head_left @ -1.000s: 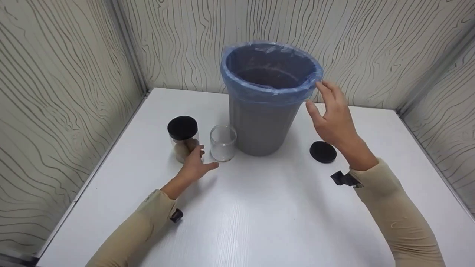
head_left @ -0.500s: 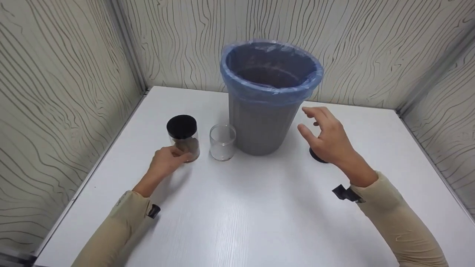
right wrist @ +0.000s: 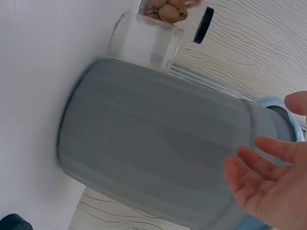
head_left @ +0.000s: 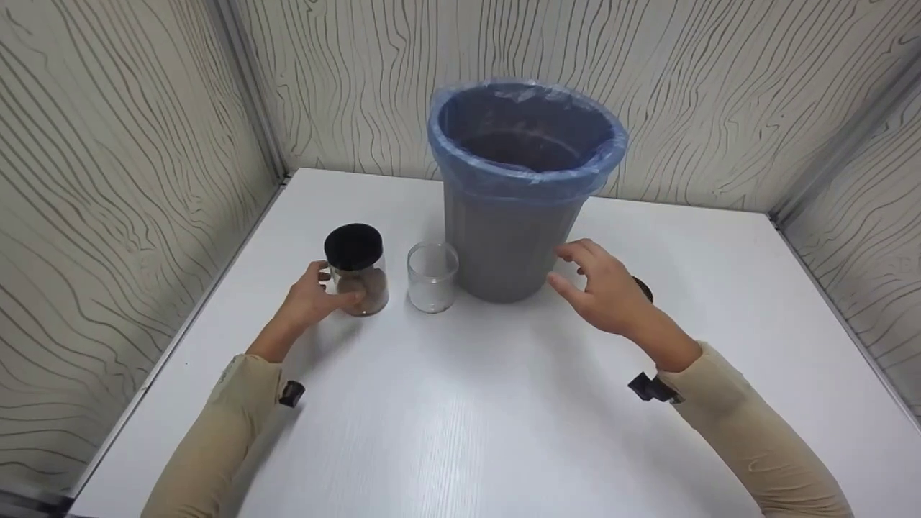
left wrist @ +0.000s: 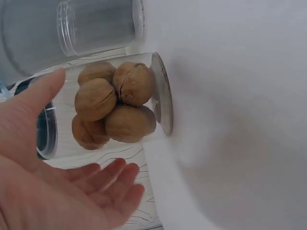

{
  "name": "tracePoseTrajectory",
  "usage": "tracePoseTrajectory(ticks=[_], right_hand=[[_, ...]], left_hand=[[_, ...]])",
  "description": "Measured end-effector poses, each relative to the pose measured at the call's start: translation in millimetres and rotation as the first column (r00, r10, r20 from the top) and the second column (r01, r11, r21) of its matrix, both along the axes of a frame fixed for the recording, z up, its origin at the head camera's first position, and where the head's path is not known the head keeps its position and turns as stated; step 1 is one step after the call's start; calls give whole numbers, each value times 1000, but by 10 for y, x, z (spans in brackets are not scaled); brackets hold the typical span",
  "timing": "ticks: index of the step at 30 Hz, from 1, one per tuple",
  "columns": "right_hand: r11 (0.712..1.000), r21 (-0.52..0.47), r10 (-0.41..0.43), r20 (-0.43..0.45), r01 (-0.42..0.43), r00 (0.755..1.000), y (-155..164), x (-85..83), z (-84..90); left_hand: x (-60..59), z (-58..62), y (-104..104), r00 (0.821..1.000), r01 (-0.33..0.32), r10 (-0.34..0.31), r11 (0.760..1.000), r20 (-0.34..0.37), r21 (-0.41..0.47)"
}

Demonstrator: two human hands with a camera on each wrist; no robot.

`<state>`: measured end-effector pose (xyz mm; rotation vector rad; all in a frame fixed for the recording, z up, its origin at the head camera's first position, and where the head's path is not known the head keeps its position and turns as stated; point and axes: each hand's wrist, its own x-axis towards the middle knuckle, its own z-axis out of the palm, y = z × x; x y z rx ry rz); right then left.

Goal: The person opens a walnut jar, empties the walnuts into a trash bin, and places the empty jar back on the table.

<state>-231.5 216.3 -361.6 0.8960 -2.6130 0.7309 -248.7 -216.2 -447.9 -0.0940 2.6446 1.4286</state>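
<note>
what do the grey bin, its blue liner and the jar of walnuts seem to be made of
Bin: matte grey with faint panel lines, likely plastic. Liner: thin, crinkled, see-through film, probably plastic. Jar: clear and shiny, walnuts showing through; glass or plastic, I can't tell.

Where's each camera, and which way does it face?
Head: on the head, facing forward and down at the bin; left hand, right hand and sleeves show.
Left wrist: on that wrist, facing the walnut jar; left hand shows.
Right wrist: on that wrist, facing the bin; right hand shows.
Both wrist views share the lidless jar.
</note>
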Motion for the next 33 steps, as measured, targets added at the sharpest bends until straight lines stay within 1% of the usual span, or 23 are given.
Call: tracePoseTrajectory(ticks=[2, 5, 9, 15, 18, 21, 25, 30, 33], right_hand=[[1000, 4, 14, 23, -14, 1000, -29, -16, -39], [1000, 14, 21, 66, -22, 998, -74, -33, -93], [1000, 23, 14, 119, -17, 993, -142, -41, -141], [999, 37, 13, 198, -21, 980, -257, -57, -215], [999, 26, 18, 242, -25, 970, -311, -69, -256], [999, 16, 31, 266, -37, 964, -364, -88, -297], [998, 14, 47, 284, -53, 958, -430, -117, -348], [998, 3, 57, 325, -61, 944, -490, -142, -388], [998, -1, 57, 350, -61, 935, -517, -148, -399]], left_hand=[[-28, -21, 2, 1000, 12, -12, 997, 0, 74], [-70, -54, 8, 999, 37, -35, 985, -10, 169], [-128, -97, 12, 998, 54, -47, 970, -32, 236], [-189, -163, 17, 997, 53, -37, 963, -64, 265], [-209, -203, 24, 997, 54, -35, 957, -69, 286], [-227, -235, 31, 996, 55, -33, 955, -78, 291], [-242, -248, 52, 995, 60, -33, 958, -99, 282], [-259, -251, 86, 992, 54, -21, 961, -124, 272], [-252, -247, 100, 990, 43, -9, 970, -140, 241]])
